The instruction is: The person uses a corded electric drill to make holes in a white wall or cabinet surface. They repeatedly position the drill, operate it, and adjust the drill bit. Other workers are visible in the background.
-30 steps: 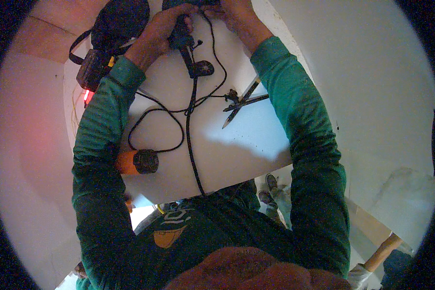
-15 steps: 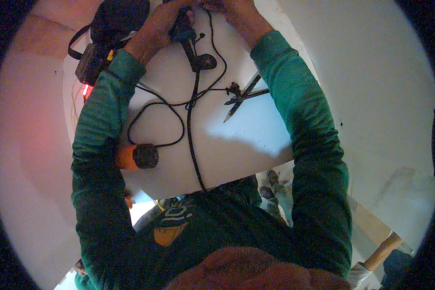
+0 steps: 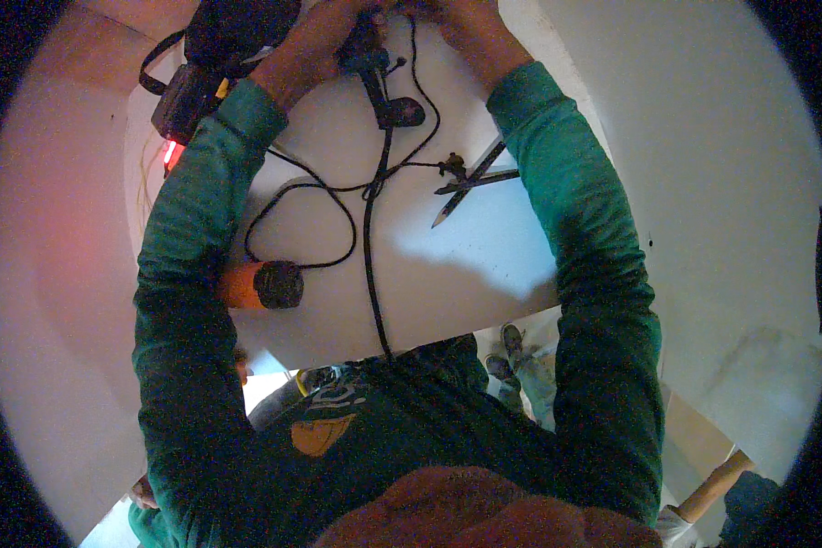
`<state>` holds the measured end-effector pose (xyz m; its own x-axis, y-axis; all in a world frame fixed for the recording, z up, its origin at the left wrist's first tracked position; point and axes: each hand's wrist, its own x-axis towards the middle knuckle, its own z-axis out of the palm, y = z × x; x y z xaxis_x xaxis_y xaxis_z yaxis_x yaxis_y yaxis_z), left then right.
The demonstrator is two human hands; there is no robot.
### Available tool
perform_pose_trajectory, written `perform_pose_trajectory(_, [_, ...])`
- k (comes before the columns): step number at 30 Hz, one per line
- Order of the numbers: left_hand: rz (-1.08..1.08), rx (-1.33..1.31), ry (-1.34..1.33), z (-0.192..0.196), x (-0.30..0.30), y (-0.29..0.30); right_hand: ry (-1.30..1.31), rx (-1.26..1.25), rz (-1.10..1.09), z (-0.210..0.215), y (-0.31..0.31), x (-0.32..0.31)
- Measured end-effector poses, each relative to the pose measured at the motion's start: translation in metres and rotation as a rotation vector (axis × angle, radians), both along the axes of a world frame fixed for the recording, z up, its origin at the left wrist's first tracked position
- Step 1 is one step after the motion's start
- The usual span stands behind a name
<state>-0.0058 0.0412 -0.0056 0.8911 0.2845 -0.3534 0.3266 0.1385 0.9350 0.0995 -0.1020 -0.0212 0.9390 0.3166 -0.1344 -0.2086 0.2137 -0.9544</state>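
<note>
At the top edge of the head view, my left hand [image 3: 345,35] is wrapped round a dark corded hand tool [image 3: 374,78]. A rounded dark piece sticks out at the tool's near end, and a thick black cord [image 3: 371,247] runs from there toward my body. The tool's far end is hidden by my hands and the picture's edge. Just right of it is my right hand [image 3: 466,20], bent inward close to my left; its fingers are dim and partly cut off, so their grip cannot be made out. Two crossed pencil-like sticks [image 3: 461,194] lie near my right forearm.
An orange cylinder with a dark cap [image 3: 279,285] lies by my left forearm. A thin black cord [image 3: 352,224] loops across the white table [image 3: 320,320]. A black bag [image 3: 237,36] and a dark box [image 3: 183,105] stand far left. Other people show at the lower edges.
The tool, cords and table items appear slightly farther right in the picture, and the far ones slightly higher. My left hand keeps its grip on the tool.
</note>
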Motion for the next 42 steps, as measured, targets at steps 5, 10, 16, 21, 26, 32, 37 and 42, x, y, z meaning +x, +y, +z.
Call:
perform_pose_trajectory(5, [-0.047, -0.090, -0.021, -0.005, 0.001, 0.003, -0.003, 0.112, 0.006, -0.017, 0.007, 0.007])
perform_pose_trajectory(10, [-0.019, -0.080, -0.050, -0.011, 0.005, 0.002, -0.011, 0.204, 0.037, -0.020, 0.006, 0.006])
perform_pose_trajectory(16, [-0.035, -0.051, -0.064, -0.019, 0.008, 0.014, 0.040, 0.247, 0.016, -0.020, 0.015, 0.001])
perform_pose_trajectory(21, [-0.025, -0.033, -0.049, -0.010, 0.004, 0.007, 0.038, 0.190, -0.017, -0.017, 0.015, 0.001])
perform_pose_trajectory(26, [-0.029, 0.001, -0.032, -0.007, 0.006, 0.004, 0.018, 0.212, -0.038, -0.013, 0.013, -0.002])
perform_pose_trajectory(32, [-0.028, 0.040, -0.011, 0.007, -0.001, -0.006, 0.022, 0.237, -0.017, -0.018, 0.014, 0.006])
perform_pose_trajectory(37, [-0.035, 0.003, -0.023, 0.000, 0.001, -0.001, 0.006, 0.211, -0.054, -0.015, 0.011, 0.002])
perform_pose_trajectory(42, [-0.027, -0.009, -0.019, 0.008, -0.003, -0.007, 0.018, 0.249, -0.017, -0.015, 0.009, 0.003])
